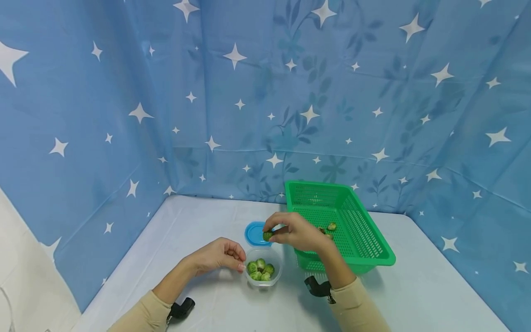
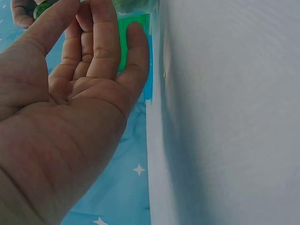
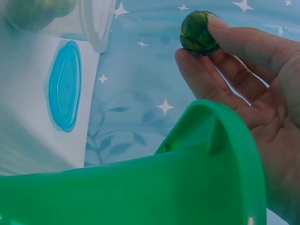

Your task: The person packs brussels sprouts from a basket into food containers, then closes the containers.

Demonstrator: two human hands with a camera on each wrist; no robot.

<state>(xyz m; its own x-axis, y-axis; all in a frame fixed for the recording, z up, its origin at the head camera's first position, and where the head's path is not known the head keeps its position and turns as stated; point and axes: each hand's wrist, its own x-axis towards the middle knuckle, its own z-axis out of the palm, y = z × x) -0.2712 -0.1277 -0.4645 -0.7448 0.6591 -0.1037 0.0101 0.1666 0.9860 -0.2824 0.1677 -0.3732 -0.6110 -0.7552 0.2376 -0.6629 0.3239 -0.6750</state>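
A Brussels sprout [image 1: 268, 235] is pinched between the thumb and fingers of my right hand [image 1: 296, 232], raised above the table beside the green basket. In the right wrist view this sprout [image 3: 198, 33] is round and dark green. Several sprouts [image 1: 260, 269] lie inside a clear round container [image 1: 263, 282]. My left hand [image 1: 217, 256] is at the container's left rim, thumb and fingertips close to or touching it. Its fingers [image 2: 104, 51] look loosely bent in the left wrist view, where their tips are partly cut off by the frame edge.
A green perforated basket [image 1: 370, 233] stands at the right, with a few small sprouts [image 1: 332, 226] in it. Behind the container, a blue lid [image 1: 253, 234] lies on the white table [image 1: 207, 304]. A blue star-patterned curtain [image 1: 257, 129] hangs behind the table.
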